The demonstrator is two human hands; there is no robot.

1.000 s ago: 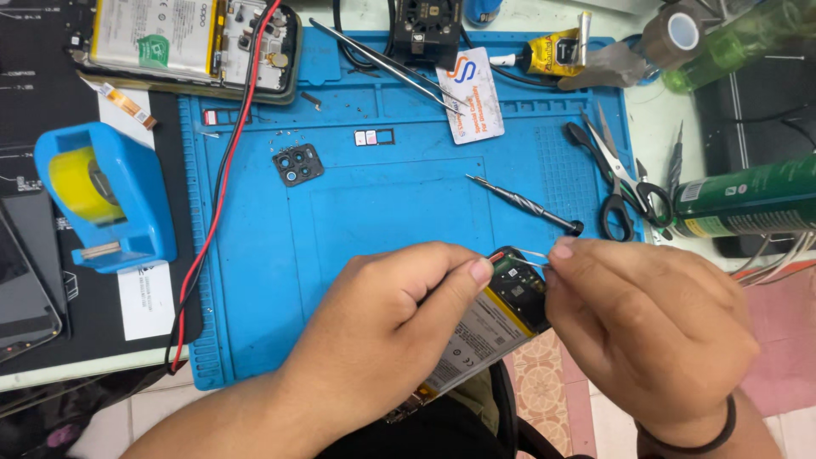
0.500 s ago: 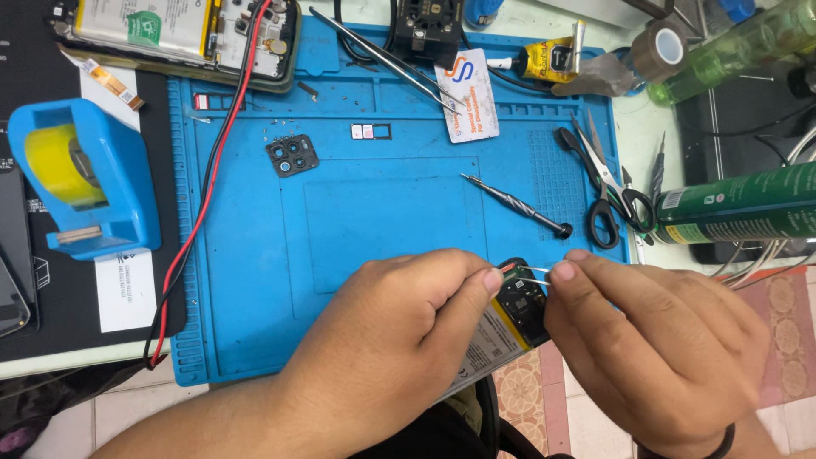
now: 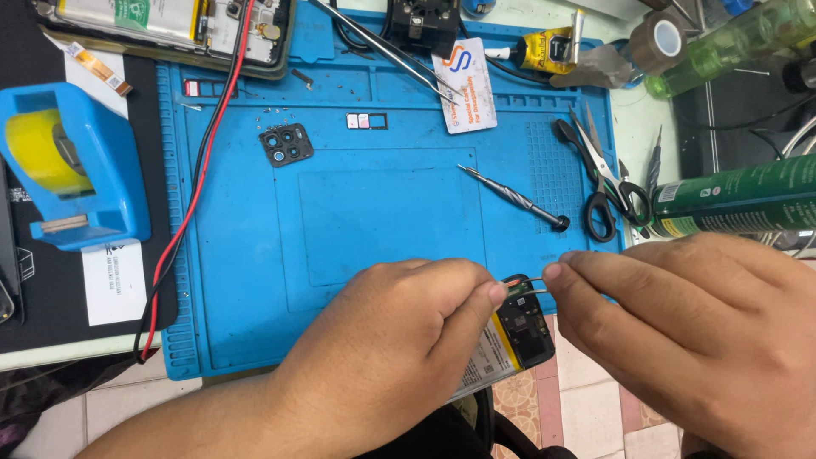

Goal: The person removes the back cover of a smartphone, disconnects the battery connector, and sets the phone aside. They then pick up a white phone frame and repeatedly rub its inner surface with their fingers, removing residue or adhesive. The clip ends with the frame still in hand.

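My left hand (image 3: 387,344) grips an opened phone body (image 3: 518,331) with a white-and-yellow battery showing, held at the front edge of the blue work mat (image 3: 374,212). My right hand (image 3: 688,331) pinches thin wires (image 3: 531,285), one red, right at the phone's top end, fingertip to fingertip with my left thumb. Most of the phone is hidden under my left palm.
On the mat lie a small screwdriver (image 3: 514,200), a black camera cover (image 3: 286,144), a SIM tray (image 3: 367,121), tweezers (image 3: 382,47) and a card (image 3: 464,83). Scissors (image 3: 599,178), a green spray can (image 3: 739,200) at right. Blue tape dispenser (image 3: 72,166) at left; another opened phone (image 3: 170,21) at top left; red and black leads (image 3: 200,178).
Both hands with the phone have slid a little right and toward me; the view has shifted, so the mat's objects sit lower left. My grip stays the same.
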